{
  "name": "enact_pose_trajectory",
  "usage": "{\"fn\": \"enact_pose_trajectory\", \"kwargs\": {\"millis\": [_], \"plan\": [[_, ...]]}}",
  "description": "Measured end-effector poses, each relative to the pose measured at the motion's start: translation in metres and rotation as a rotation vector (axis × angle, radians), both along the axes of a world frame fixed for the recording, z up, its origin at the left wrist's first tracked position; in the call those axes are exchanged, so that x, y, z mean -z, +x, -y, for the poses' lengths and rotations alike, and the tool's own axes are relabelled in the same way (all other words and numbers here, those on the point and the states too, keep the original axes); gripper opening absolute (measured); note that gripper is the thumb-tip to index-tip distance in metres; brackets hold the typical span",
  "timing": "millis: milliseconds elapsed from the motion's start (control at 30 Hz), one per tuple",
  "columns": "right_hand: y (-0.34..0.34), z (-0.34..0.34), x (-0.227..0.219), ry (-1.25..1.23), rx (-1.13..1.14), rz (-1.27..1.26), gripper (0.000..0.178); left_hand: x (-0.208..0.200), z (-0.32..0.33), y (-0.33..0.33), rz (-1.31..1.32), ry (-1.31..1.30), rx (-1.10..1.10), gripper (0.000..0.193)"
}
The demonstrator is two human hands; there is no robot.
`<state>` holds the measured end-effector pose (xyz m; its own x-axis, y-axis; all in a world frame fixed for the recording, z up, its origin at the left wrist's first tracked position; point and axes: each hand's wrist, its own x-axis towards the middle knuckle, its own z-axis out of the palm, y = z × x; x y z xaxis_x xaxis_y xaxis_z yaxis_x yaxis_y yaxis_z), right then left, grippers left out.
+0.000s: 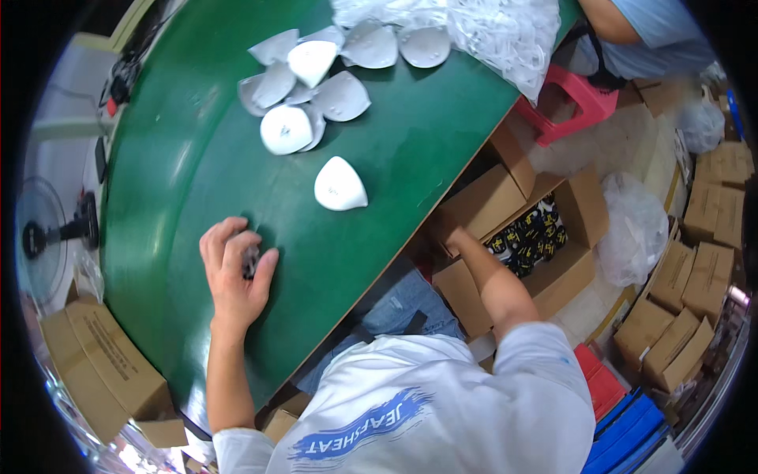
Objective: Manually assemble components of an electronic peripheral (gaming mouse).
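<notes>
My left hand (235,268) rests on the green table (197,174), its fingers curled round something small and greyish. Only a sliver of that object shows between thumb and fingers, so its kind is unclear. My right hand (444,231) reaches below the table edge, at the flap of an open cardboard carton (583,272); its fingers are hidden. Inside the carton lie black packets with yellow and white marks (530,239). Up the table from my left hand sits a single white cup-shaped pad (339,186). Beyond it spreads a loose group of similar white and pale grey pads (341,95).
A heap of clear plastic bags (505,35) covers the table's far end. Near it are a red plastic stool (572,103) and another person's arm (612,20). Stacked cartons (671,316) line the right; a carton (103,367) and a fan (47,237) stand left.
</notes>
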<state>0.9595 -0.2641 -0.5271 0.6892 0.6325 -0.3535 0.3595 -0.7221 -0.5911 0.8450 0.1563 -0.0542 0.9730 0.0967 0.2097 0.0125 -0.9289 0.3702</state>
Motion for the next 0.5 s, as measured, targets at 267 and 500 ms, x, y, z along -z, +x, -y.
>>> {"fn": "enact_pose_trajectory", "kwargs": {"millis": [267,500], "plan": [[0.150,-0.084,0.131,-0.215,0.503,-0.180,0.060,0.008,0.051,-0.001,-0.072,-0.111,-0.111,0.017],[0.194,-0.353,-0.003,0.041,0.093,-0.133,0.058,-0.028,0.055,-0.001,-0.163,0.147,-0.147,0.026]]}}
